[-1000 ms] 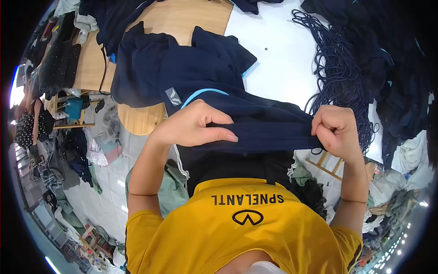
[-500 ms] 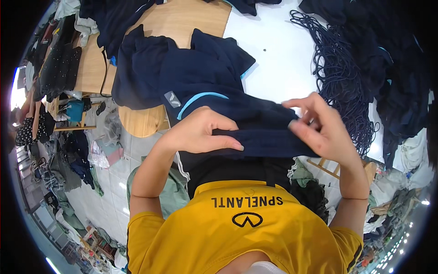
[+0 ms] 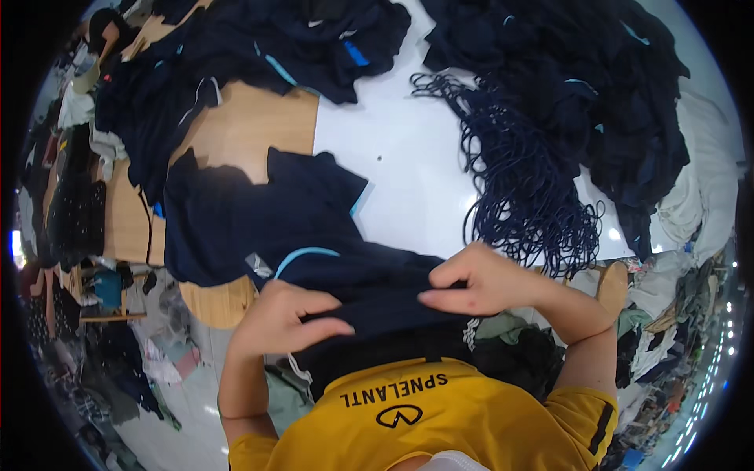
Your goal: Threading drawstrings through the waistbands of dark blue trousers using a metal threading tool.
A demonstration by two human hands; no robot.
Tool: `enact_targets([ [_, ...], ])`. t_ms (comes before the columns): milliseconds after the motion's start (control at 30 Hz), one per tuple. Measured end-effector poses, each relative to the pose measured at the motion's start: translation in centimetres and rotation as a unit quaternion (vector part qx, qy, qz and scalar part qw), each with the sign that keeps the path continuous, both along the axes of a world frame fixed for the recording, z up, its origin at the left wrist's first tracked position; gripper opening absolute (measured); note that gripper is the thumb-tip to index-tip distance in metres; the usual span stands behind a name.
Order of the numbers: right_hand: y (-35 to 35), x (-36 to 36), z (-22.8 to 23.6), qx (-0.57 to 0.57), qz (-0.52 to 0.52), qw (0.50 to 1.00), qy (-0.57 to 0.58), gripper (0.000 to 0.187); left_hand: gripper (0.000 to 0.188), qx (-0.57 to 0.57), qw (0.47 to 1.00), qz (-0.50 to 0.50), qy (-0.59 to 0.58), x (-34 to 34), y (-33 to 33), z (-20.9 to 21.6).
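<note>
A navy blue garment (image 3: 236, 220) lies over the table's near edge and hangs down in front of my body. A curved light blue trim (image 3: 308, 253) and a small grey label (image 3: 256, 264) show on it. At its left near side my left hand (image 3: 289, 315) pinches the fabric between thumb and fingers. My right hand (image 3: 485, 281) grips the other side, with the thumb below the curled fingers. Between the two hands the cloth is drawn fairly straight. The part tucked under my fingers is hidden.
A tangled heap of navy cords (image 3: 526, 180) lies right of the garment on the white tabletop (image 3: 393, 133). More dark garments (image 3: 581, 86) are piled at far right and far left. A round wooden stool (image 3: 216, 302) stands below the table's left edge.
My view has tilted up, so the table sits lower and more of its far side shows. My right hand has come closer to my left, and its fingers have closed on the cloth.
</note>
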State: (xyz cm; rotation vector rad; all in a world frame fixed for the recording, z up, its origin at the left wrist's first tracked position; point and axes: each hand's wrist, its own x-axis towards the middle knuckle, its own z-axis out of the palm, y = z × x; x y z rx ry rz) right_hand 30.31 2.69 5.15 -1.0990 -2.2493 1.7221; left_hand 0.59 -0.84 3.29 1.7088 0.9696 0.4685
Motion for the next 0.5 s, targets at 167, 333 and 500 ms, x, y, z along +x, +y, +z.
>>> enact_targets([
  [167, -0.1, -0.9, -0.5, 0.008, 0.035, 0.999, -0.023, 0.032, 0.028, -0.01, 0.994, -0.097, 0.044, 0.3, 0.5, -0.9],
  [333, 0.6, -0.3, 0.5, 0.057, 0.059, 0.997, 0.004, 0.027, 0.017, -0.099, 0.994, -0.039, -0.039, -1.3, 0.0, -1.1],
  [500, -0.3, -1.7, 0.0, 0.17, 0.046, 0.984, 0.0, 0.019, 0.02, -0.04, 0.998, -0.053, -0.004, -0.1, -0.3, -1.8],
])
